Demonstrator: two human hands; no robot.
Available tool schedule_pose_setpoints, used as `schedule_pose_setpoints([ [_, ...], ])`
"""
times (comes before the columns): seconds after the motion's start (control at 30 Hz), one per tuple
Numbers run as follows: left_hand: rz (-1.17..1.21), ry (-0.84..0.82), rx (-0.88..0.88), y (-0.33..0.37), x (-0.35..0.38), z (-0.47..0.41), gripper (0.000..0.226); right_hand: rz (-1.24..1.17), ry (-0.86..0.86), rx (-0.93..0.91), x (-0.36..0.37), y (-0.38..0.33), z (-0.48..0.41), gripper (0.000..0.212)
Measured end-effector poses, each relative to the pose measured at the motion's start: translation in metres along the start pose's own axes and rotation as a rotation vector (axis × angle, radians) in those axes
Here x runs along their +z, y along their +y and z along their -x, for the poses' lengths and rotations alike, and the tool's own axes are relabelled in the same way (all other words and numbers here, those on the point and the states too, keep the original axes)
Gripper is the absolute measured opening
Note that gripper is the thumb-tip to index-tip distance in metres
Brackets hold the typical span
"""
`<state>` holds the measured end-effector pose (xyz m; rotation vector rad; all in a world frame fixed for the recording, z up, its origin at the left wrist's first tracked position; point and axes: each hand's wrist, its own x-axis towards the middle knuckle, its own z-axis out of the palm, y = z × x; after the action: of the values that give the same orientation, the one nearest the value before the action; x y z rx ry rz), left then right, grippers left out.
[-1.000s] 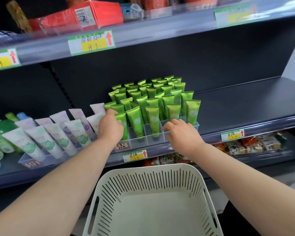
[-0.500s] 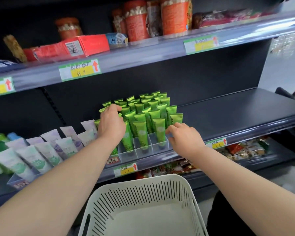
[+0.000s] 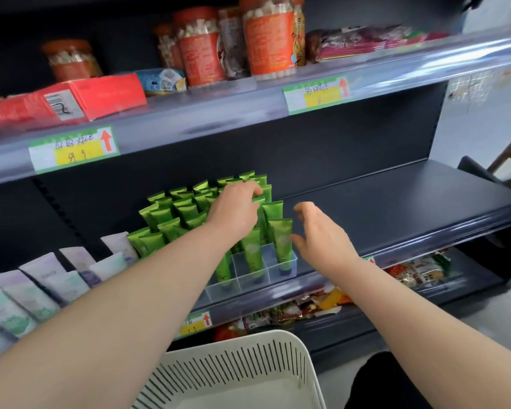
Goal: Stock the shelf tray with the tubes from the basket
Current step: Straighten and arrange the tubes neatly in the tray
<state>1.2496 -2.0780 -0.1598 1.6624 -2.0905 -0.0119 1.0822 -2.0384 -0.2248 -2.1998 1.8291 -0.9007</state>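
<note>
Several green tubes (image 3: 159, 216) stand in rows in a clear compartment tray (image 3: 289, 271) on the middle shelf. My left hand (image 3: 233, 209) reaches across them, and its curled fingers hold the top of a green tube (image 3: 261, 194) in the back right rows. My right hand (image 3: 319, 234) hovers just right of the tray with fingers loosely spread, holding nothing. The white slotted basket (image 3: 236, 370) sits below at the bottom edge; no tubes show in its visible part.
Pale lavender and mint tubes (image 3: 44, 278) fill a tray to the left. The dark shelf (image 3: 396, 208) stretches to the right of the green tubes. Above are red boxes (image 3: 71, 98) and jars (image 3: 266, 36). Snack packets (image 3: 416, 270) lie on the lower shelf.
My left hand has moved from the tray's left rows across to the back right tubes. My right hand has lifted off the tray's front corner and opened. The view has tilted upward.
</note>
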Motion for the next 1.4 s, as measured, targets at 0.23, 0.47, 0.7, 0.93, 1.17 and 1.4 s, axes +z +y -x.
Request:
schedule_pose_setpoints([
  [0.23, -0.113, -0.162, 0.03, 0.008, 0.031, -0.041, 0.03, -0.02, -0.079, -0.084, 0.008, 0.013, -0.027, 0.026],
  [0.47, -0.26, -0.227, 0.056, 0.017, 0.036, -0.057, 0.02, 0.019, -0.031, -0.153, 0.004, 0.026, -0.036, 0.022],
  [0.7, -0.27, -0.237, 0.074, 0.016, 0.04, -0.059, 0.018, -0.026, -0.072, -0.164, 0.007, 0.026, -0.038, 0.022],
  [0.93, -0.052, -0.142, -0.003, 0.006, 0.03, -0.071, 0.017, -0.07, -0.062, -0.174, 0.002, 0.024, -0.043, 0.03],
  [1.17, -0.263, -0.254, -0.001, -0.01, 0.026, -0.083, 0.014, 0.193, 0.015, -0.2, -0.006, 0.037, -0.062, 0.027],
  [1.4, -0.251, -0.195, -0.007, -0.002, 0.038, -0.088, 0.016, 0.294, -0.017, -0.237, -0.006, 0.038, -0.074, 0.043],
])
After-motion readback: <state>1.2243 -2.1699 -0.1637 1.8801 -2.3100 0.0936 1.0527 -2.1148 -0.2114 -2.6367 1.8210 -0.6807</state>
